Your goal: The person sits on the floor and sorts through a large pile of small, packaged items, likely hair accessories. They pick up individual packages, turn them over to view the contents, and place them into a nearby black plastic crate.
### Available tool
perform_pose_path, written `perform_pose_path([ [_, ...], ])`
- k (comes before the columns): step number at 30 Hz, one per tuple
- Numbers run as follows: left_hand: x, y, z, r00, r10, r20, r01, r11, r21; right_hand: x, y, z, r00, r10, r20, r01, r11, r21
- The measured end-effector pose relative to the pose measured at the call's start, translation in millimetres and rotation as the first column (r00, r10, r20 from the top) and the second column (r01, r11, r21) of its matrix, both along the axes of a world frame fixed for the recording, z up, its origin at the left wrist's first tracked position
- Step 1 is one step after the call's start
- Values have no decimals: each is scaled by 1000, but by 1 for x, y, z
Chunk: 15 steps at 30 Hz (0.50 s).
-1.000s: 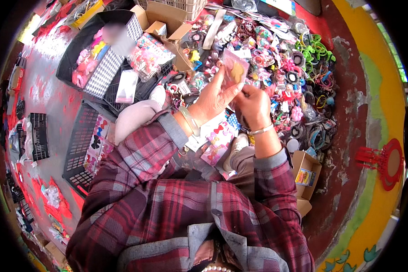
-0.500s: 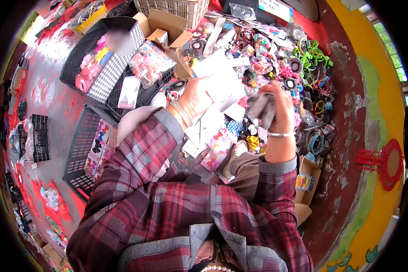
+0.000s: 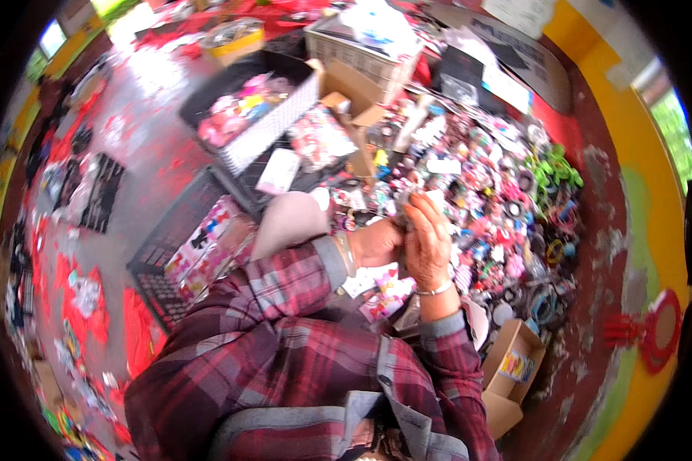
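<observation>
My left hand (image 3: 375, 242) and my right hand (image 3: 427, 240) meet in front of my chest, over a heap of small colourful hair accessories (image 3: 492, 184). Both hands close together on a small pale item (image 3: 417, 201) that is mostly hidden between the fingers. Bangles circle my left wrist, and a thin bracelet sits on my right wrist. Red plaid sleeves cover both forearms.
A black mesh basket (image 3: 242, 115) with pink items stands at the upper left, beside open cardboard boxes (image 3: 350, 96). A second black crate (image 3: 184, 246) with packaged goods lies at my left. A small open box (image 3: 515, 361) sits at lower right. A woven basket (image 3: 361, 42) stands behind.
My hands held a flat card apart and higher a second ago; they have come together lower, closer to my chest. The view has tilted toward the floor.
</observation>
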<state>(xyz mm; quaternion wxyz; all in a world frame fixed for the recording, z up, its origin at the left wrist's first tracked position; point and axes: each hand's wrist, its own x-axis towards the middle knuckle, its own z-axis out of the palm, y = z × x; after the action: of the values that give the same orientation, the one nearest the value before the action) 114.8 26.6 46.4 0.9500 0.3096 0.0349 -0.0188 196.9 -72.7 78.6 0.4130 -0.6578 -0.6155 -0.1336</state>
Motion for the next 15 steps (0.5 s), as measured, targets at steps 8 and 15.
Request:
perform_pose_path([
  [8,-118,30,47,791,315,525,-411,-361,837,16,-23,-40,913,-244,-327,253,967,-16],
  [15,-156,34,98,662,683,308,-730,681,58,-17,-44,-9,384,15,-923,-113,993,-31],
])
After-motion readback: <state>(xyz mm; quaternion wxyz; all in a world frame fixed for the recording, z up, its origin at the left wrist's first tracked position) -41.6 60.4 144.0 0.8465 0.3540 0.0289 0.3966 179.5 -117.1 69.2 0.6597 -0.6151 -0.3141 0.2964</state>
